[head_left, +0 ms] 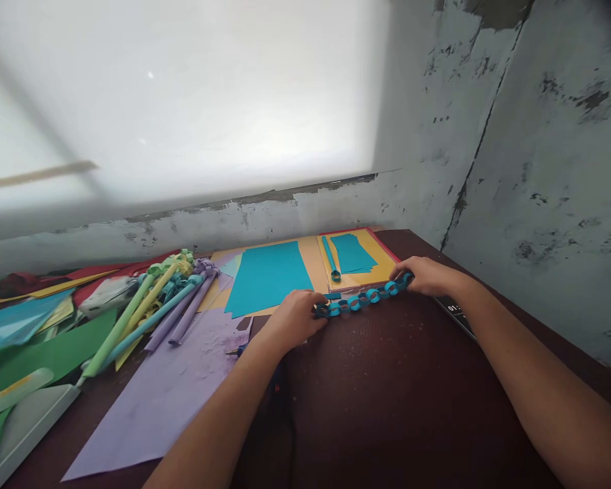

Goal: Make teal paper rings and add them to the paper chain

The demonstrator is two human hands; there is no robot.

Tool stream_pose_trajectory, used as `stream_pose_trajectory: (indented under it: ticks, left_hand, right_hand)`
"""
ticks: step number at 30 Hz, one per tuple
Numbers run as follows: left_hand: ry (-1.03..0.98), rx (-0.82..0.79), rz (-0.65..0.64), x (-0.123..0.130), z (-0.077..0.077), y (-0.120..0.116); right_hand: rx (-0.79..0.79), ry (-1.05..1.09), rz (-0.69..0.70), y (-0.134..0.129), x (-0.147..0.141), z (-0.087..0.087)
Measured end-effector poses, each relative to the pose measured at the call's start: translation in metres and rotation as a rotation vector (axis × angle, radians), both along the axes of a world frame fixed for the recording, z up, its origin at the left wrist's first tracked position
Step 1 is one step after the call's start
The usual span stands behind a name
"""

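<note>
Where fingers (311, 299) grip the paper chain (363, 299), its ends are partly hidden.

Count: one left hand (298, 316), one right hand (430, 277); one paper chain (362, 299); one phone (454, 311), partly hidden; two purple rolls (195, 307); one green roll (118, 328); one large lilac sheet (147, 404). Yellow rolls (161, 288) overlap; exact number not established.

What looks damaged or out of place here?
The wall looks damaged: its paint seems flaked in patches, and a ragged dark line runs along the corner. The large purple sheet looks wrinkled and speckled toward its upper right. The blue chain between left hand and right hand seems intact.
</note>
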State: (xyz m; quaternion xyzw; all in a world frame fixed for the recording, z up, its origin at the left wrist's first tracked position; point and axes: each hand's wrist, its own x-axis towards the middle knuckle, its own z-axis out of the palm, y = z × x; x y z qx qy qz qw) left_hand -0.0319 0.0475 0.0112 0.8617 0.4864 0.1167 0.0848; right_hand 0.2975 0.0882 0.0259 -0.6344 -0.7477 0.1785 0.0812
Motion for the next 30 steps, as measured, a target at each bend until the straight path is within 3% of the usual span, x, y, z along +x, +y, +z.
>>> stream_pose_trajectory:
  ticks: [6,11,21,30]
  left_hand:
    - [-0.039,-0.052,0.010,-0.003,0.006,0.000]
    - [0.003,0.016,0.029,-0.001,0.005,0.002]
    - [-0.007,0.068,0.139,0.009,-0.002,0.001]
    - [-0.103,0.038,0.249,0.006,0.005,0.001]
  right_hand:
    - [-0.037,-0.009,-0.021,0.002,0.002,-0.002]
    - [-0.022,-0.004,-0.028,0.002,0.002,-0.001]
    - [0.004,-0.051,-0.027,-0.002,0.001,0.003]
    - [0.033,0.035,0.011,-0.002,0.003,0.005]
